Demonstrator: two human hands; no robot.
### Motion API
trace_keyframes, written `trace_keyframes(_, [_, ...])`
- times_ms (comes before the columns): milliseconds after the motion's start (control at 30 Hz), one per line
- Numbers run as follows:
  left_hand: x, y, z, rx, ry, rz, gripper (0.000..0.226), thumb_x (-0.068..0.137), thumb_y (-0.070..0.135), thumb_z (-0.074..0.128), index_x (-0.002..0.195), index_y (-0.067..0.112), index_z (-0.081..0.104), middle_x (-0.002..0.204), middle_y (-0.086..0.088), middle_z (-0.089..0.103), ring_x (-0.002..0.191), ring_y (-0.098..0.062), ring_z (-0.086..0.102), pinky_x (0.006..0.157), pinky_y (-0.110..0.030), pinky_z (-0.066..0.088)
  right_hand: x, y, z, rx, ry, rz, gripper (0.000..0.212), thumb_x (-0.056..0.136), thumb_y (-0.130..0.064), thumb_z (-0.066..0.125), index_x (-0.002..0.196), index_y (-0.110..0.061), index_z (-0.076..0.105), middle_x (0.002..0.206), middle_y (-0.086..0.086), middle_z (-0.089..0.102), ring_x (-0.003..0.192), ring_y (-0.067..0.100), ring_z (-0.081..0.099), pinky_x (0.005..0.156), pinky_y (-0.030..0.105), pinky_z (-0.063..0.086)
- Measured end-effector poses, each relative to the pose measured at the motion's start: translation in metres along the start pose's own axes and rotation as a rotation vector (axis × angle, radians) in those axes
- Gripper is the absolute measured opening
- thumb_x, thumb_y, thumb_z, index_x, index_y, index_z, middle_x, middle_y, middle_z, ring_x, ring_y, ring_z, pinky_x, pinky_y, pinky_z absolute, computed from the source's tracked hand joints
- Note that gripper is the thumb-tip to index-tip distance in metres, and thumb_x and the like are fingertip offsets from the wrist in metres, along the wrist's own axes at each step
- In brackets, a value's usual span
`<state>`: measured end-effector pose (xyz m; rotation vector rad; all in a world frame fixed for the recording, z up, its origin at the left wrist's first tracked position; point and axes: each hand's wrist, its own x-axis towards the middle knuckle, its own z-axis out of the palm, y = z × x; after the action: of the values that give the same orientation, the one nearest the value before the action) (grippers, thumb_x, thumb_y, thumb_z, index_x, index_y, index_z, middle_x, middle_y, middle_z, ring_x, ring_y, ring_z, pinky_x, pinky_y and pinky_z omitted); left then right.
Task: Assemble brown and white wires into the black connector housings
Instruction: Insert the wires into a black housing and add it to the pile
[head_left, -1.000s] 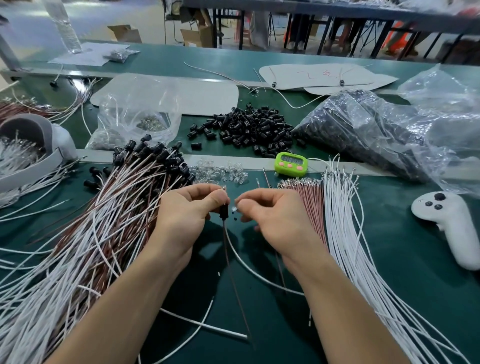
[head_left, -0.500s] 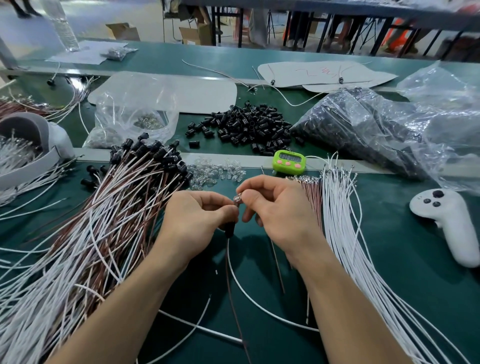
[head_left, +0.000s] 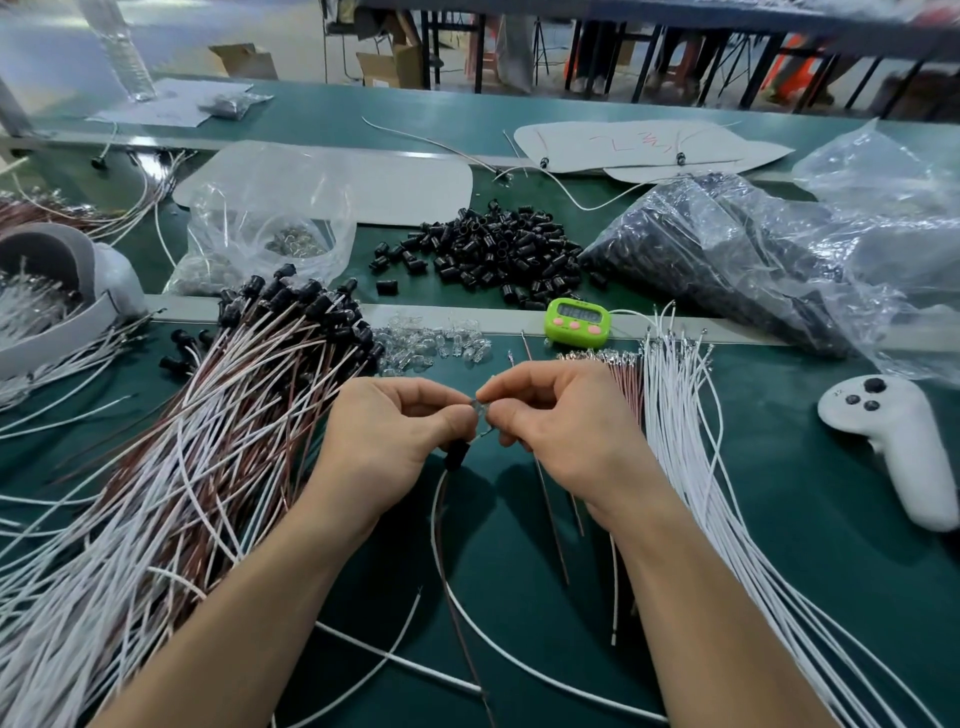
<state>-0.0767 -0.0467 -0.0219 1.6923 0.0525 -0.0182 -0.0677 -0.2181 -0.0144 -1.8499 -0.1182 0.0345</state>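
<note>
My left hand (head_left: 395, 441) and my right hand (head_left: 561, 431) meet fingertip to fingertip at the middle of the green table. Between them they pinch a small clear bulb (head_left: 480, 408) with thin leads. A black connector housing (head_left: 455, 453) hangs just below my left fingers, with a white wire (head_left: 498, 644) and a brown wire (head_left: 462, 639) trailing from it toward me. Loose black housings (head_left: 498, 249) lie in a heap further back. A fan of white wires (head_left: 691, 457) and brown wires (head_left: 626, 389) lies to the right.
A big pile of finished wires with black housings (head_left: 197, 441) fills the left. Clear bulbs (head_left: 436, 343) are scattered by a green timer (head_left: 576, 322). A white controller (head_left: 898, 447) lies right; plastic bags (head_left: 753, 260) and a bag of small parts (head_left: 270, 228) sit behind.
Both hands drew closer together and dropped slightly. The housing now hangs below my left fingers, and the bulb sits between both hands' fingertips.
</note>
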Motion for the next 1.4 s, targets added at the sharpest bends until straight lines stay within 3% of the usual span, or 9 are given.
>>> trace_keyframes(600, [-0.001,-0.003,0.003,0.088,-0.002,0.036,0.021,0.080,0.005,0.082,0.075,0.025,0.083,0.067,-0.003,0.076,0.057,-0.010,0.069,0.057,-0.017,0.053,0.000,0.000,-0.003,-0.039,-0.004,0.037,0.022,0.085,0.001,0.073,0.077,-0.019,0.079,0.062,-0.001,0.073,0.055,0.011,0.068,0.053,0.016,0.046])
trace_keyframes(967, [-0.009,0.000,0.001,0.303,0.048,0.223,0.039,0.078,0.015,0.085,0.086,0.051,0.074,0.069,0.024,0.073,0.067,0.006,0.071,0.061,-0.008,0.051,-0.004,-0.003,0.000,-0.046,0.012,0.000,0.026,0.085,0.003,0.073,0.075,-0.020,0.080,0.061,0.002,0.074,0.056,0.016,0.073,0.056,0.024,0.057])
trace_keyframes(1167, [-0.012,0.000,0.002,0.335,0.070,0.296,0.045,0.079,0.013,0.083,0.090,0.055,0.071,0.071,0.031,0.072,0.070,0.008,0.071,0.066,-0.015,0.057,-0.006,-0.004,0.004,-0.047,0.044,-0.044,0.026,0.085,0.004,0.074,0.077,-0.020,0.081,0.061,-0.001,0.074,0.054,0.013,0.073,0.056,0.020,0.057])
trace_keyframes(1400, [-0.016,0.005,0.004,0.353,0.095,0.349,0.036,0.076,0.027,0.077,0.093,0.057,0.066,0.075,0.031,0.072,0.071,0.006,0.071,0.065,-0.029,0.058,-0.005,-0.001,0.008,-0.037,0.060,-0.044,0.026,0.085,0.005,0.075,0.077,-0.019,0.081,0.061,-0.001,0.074,0.055,0.014,0.073,0.057,0.022,0.058])
